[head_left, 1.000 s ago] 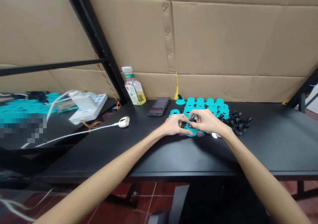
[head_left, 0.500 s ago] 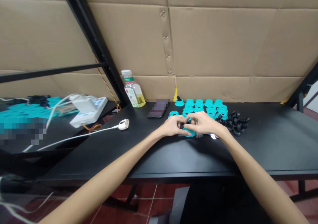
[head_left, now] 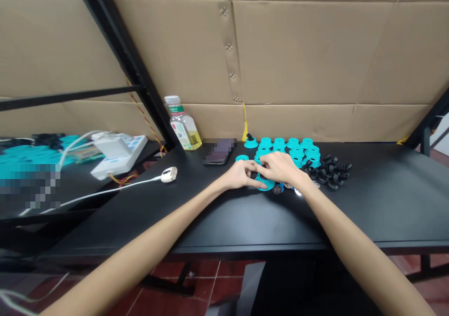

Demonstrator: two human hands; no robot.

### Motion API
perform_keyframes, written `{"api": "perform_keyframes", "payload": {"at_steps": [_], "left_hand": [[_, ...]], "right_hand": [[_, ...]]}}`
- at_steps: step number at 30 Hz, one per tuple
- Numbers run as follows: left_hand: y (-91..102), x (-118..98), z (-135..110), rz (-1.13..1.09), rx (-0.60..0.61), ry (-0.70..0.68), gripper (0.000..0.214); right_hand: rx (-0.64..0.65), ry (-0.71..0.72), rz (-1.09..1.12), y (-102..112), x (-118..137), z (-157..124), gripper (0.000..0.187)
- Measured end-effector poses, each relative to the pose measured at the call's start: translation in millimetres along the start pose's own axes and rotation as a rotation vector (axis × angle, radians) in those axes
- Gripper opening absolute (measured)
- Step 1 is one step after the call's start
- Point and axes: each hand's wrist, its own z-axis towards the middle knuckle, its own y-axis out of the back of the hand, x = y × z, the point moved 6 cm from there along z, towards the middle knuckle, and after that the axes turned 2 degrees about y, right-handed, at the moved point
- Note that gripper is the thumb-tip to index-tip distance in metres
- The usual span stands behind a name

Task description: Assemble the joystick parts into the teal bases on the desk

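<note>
Teal flanged plastic disc [head_left: 264, 183] lies on the black tabletop [head_left: 245, 222], directly under both hands and at the near edge of a teal cluster. The left hand [head_left: 240, 175] comes in from 7 o'clock, its fingers curled toward the disc, while the right hand [head_left: 278, 168] arches over from 4 o'clock with its fingers bent down. The hands are drawn close together, not spread, but they hide the disc's centre, so I cannot tell whether they pinch a small piece there. Coin-like metal discs [head_left: 277, 190] lie just beside it at 4 o'clock, and a heap of small black rubber parts [head_left: 328, 173] sits at 3 o'clock. Rows of teal spools [head_left: 293, 150] stand at 1 o'clock, with a teal spool topped by a black knob [head_left: 251, 142] at 11 o'clock. Further out at 10 o'clock are a smartphone [head_left: 215, 156] and a plastic bottle of yellow liquid [head_left: 182, 124], and a white power strip [head_left: 119, 157] lies at 9 o'clock. For work this small, bracing the disc's rim with one hand should stop it skating on the smooth surface while the other works at the centre.
</note>
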Motion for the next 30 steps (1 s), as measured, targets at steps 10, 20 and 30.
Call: {"api": "perform_keyframes", "payload": {"at_steps": [10, 20, 30], "left_hand": [[-0.4, 2, -1, 0.031, -0.004, 0.023, 0.048], [-1.6, -5, -3, 0.041, 0.004, 0.000, 0.045], [-0.3, -6, -3, 0.066, -0.012, 0.025, 0.045]], "right_hand": [[-0.039, -0.171, -0.055, 17, -11, -11, 0.057], [0.060, -0.045, 0.075, 15, -7, -17, 0.029], [-0.017, -0.005, 0.209, 23, -2, -15, 0.042]]}}
